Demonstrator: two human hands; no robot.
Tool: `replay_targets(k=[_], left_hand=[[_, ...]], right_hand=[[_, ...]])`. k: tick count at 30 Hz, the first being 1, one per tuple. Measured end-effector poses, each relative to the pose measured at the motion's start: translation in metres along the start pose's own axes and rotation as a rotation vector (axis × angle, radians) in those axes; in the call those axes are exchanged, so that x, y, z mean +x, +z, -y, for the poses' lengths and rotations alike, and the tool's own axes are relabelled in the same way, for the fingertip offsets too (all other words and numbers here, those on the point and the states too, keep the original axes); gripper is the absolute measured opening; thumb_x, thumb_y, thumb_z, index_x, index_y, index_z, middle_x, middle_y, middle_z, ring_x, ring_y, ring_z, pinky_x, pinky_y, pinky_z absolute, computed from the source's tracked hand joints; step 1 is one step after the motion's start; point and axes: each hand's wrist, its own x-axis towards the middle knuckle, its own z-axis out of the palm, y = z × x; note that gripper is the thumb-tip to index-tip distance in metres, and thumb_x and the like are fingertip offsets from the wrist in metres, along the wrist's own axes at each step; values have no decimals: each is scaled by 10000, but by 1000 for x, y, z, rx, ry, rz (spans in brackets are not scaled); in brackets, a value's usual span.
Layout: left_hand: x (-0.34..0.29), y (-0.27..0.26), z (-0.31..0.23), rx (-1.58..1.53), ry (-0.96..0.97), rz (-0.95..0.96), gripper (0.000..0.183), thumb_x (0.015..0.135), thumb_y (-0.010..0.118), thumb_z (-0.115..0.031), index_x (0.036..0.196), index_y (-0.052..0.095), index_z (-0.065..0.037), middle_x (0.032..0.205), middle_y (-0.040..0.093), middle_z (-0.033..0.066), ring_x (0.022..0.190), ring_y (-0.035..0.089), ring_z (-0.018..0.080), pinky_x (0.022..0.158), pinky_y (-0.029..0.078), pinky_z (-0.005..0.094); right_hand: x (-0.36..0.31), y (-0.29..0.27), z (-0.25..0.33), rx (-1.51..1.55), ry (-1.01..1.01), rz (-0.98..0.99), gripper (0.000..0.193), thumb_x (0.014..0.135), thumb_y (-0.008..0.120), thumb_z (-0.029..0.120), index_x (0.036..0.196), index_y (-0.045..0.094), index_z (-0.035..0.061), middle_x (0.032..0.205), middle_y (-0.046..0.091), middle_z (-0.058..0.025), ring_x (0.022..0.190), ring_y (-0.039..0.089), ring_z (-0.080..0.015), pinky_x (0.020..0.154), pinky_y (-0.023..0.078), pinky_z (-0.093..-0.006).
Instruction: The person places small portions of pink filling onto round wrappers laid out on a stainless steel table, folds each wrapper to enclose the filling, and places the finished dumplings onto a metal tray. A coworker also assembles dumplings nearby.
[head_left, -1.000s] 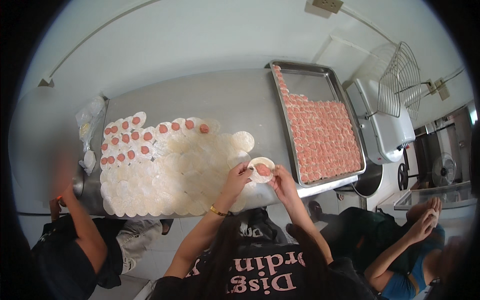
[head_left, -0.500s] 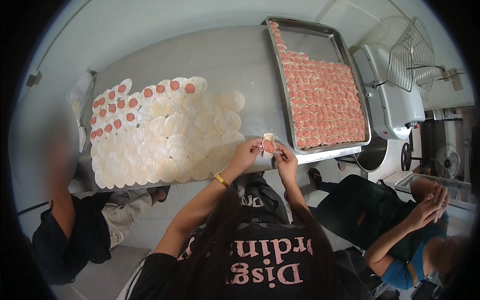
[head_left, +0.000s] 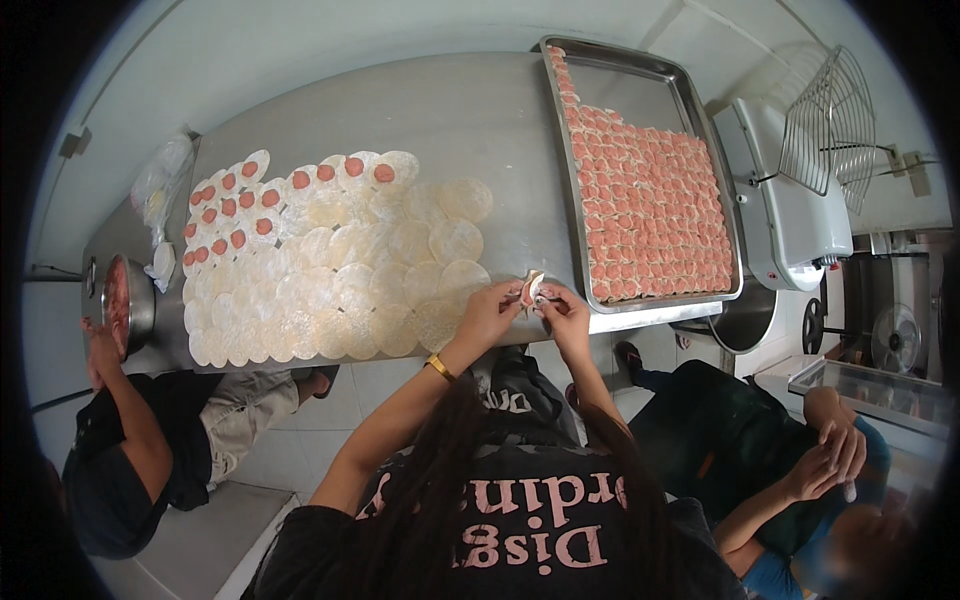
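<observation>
Surface [head_left: 470, 110], steel: to the right of the hands, a tray [head_left: 640, 75] mostly filled with rows of folded pink-filled dumplings, its far end bare; to their left, a spread of round wrappers [head_left: 340, 270], only the far rows dotted with filling. Left hand [head_left: 490, 312] and right hand [head_left: 565, 308], both pinching one half-folded dumpling [head_left: 530, 290] between them at the near edge. Judged well along, many wrappers left.
</observation>
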Motion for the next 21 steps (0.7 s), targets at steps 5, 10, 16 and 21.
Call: replay_targets(k=[5,10,16,21], left_hand=[[6,-3,11,-74,-36,68,298,874,568,-47,1164,603,17,1008,673,94,876,650,156,777,522,282],[8,3,24,-299,-24,108,281,885,555,-18,1159,602,19,1006,658,57,828,618,119,738,522,255],[11,4,25,-493,-202,60,177,864,607,-16,1040,589,-7,906,609,46,831,594,105,748,527,231],[10,0,6,-705,-223,8,197,852,622,-7,1033,548,-25,948,560,29,910,572,106,783,540,249]], right_hand=[[1,-2,-2,-64,-139,32,237,799,602,-89,1031,643,-64,1013,595,-60,810,619,-104,682,492,-214],[5,-4,-3,-232,-257,11,195,781,615,-82,969,657,-58,958,601,-47,777,597,-98,685,459,-210],[4,2,12,62,-86,-26,190,824,591,-64,1010,609,-28,992,629,-56,835,604,-117,734,467,-229],[-14,8,29,187,-199,122,230,829,581,-74,1055,575,-29,1031,631,-70,896,606,-115,760,468,-232]])
